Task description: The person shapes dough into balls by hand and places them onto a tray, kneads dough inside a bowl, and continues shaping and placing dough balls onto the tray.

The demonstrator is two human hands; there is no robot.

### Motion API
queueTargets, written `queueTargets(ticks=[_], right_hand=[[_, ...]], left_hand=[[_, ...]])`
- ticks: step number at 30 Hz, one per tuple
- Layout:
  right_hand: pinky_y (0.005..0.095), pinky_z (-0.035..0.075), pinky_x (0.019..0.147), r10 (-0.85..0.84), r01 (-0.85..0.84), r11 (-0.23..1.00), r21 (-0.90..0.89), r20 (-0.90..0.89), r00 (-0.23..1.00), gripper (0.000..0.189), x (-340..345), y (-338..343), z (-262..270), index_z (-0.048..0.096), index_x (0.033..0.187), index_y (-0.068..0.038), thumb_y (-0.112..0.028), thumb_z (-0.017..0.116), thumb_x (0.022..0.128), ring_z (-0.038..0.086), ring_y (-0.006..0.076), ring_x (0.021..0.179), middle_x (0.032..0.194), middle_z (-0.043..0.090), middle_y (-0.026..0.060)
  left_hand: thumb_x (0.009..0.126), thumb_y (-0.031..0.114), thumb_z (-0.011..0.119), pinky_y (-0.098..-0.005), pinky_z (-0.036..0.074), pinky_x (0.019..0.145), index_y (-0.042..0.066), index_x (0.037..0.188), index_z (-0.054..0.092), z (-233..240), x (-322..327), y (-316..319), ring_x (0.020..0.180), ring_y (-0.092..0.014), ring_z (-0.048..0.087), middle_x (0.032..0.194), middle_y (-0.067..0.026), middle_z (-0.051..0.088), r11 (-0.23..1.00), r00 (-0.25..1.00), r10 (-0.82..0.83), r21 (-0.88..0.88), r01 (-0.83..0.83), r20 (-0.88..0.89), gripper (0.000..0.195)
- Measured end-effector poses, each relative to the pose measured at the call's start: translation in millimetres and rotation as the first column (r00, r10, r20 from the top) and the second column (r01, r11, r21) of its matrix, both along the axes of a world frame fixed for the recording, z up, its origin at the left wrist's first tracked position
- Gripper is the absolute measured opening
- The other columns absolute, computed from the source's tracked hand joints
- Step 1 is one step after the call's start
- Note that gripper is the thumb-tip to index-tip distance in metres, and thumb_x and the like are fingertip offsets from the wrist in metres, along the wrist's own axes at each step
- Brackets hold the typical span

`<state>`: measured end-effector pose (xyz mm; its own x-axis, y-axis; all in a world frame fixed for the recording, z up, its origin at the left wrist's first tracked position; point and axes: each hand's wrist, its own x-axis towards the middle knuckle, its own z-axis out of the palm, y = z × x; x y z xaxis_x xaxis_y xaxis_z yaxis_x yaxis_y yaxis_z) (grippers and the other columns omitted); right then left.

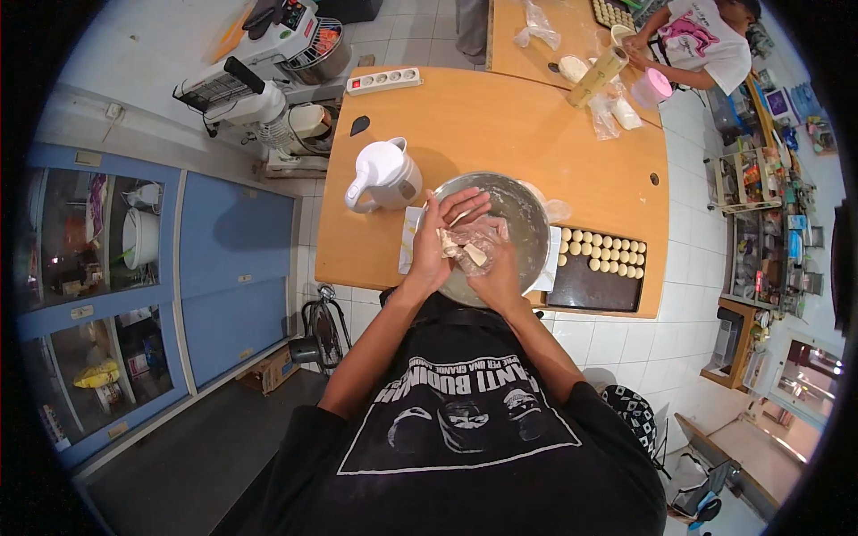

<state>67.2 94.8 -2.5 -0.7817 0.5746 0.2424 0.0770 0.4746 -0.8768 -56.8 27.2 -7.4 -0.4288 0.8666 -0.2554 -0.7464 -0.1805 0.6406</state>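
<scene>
Both my hands are held over a large metal bowl [529,231] at the front edge of the table. My right hand [495,275] grips a crumpled clear plastic bag [472,238] with a pale, dough-like piece [475,254] in or against it. My left hand [431,248] is cupped beside the bag, its fingers stretched over the bowl. More pale, sticky stuff [448,242] lies between that palm and the bag; whether the left hand grips it cannot be told. The bowl's inner wall carries whitish smears, and my hands hide part of its bottom.
A dark baking tray [593,287] with rows of small pale dough balls [605,254] stands right of the bowl. A white electric kettle [385,173] is at the left, a power strip [384,81] behind it. Across the table [496,114], another person [704,40] works near a film roll [598,77].
</scene>
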Motion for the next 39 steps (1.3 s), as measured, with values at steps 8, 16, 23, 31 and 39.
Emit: queueTargets(ticks=[8,16,23,31,39], right_hand=[[0.0578,0.037,0.113,0.038,-0.084,0.953,0.292,0.16,0.986,0.026,11,9,20,0.079,0.104,-0.011,-0.01,0.082,0.078,0.047,0.0417,0.132,0.134,0.056,0.0182],[0.0573,0.035,0.118,0.046,-0.044,0.998,0.052,-0.022,0.999,0.026,14,28,34,0.077,0.111,-0.007,-0.013,0.078,0.086,0.039,0.0428,0.144,0.143,0.055,0.0141],[0.0757,0.008,0.121,-0.033,-0.077,0.915,0.396,0.264,0.964,0.051,-18,19,47,0.062,0.144,-0.013,-0.037,0.063,0.099,0.022,0.0464,0.157,0.16,0.043,0.0183],[0.0771,-0.001,0.12,0.125,-0.161,0.938,0.306,0.136,0.983,0.076,-41,-13,50,0.038,0.162,-0.006,-0.052,0.05,0.104,0.011,0.0537,0.158,0.172,0.022,0.0244],[0.0722,-0.007,0.121,0.131,-0.136,0.98,0.148,0.041,0.991,0.075,-45,2,48,0.033,0.166,-0.012,-0.055,0.038,0.105,0.002,0.0478,0.161,0.175,0.014,0.0207]], left_hand=[[0.114,0.052,0.035,-0.0408,0.054,0.108,0.004,0.151,0.049,-5,-5,-12,0.127,-0.03,0.065,0.145,-0.0192,0.061,0.98,0.988,-0.138,-0.155,0.126,-0.067,0.062],[0.114,0.05,0.036,-0.0419,0.055,0.109,0.007,0.157,0.042,-2,1,-12,0.132,-0.029,0.063,0.146,-0.0148,0.059,0.98,0.961,-0.199,0.066,0.189,0.193,0.061],[0.109,0.067,0.032,-0.0442,0.041,0.12,0.009,0.163,0.033,-5,23,0,0.148,-0.027,0.046,0.164,-0.0118,0.043,0.986,0.939,-0.132,-0.052,0.156,0.319,0.079],[0.106,0.071,0.031,-0.0445,0.024,0.129,0.008,0.167,0.025,9,6,8,0.158,-0.028,0.028,0.173,-0.017,0.025,0.953,0.929,0.017,0.274,-0.127,0.369,0.088],[0.115,0.053,0.019,-0.0436,0.019,0.131,0.004,0.167,0.022,-8,43,-22,0.16,-0.027,0.022,0.172,-0.0155,0.025,0.99,0.898,0.14,0.085,-0.115,-0.416,0.072]])
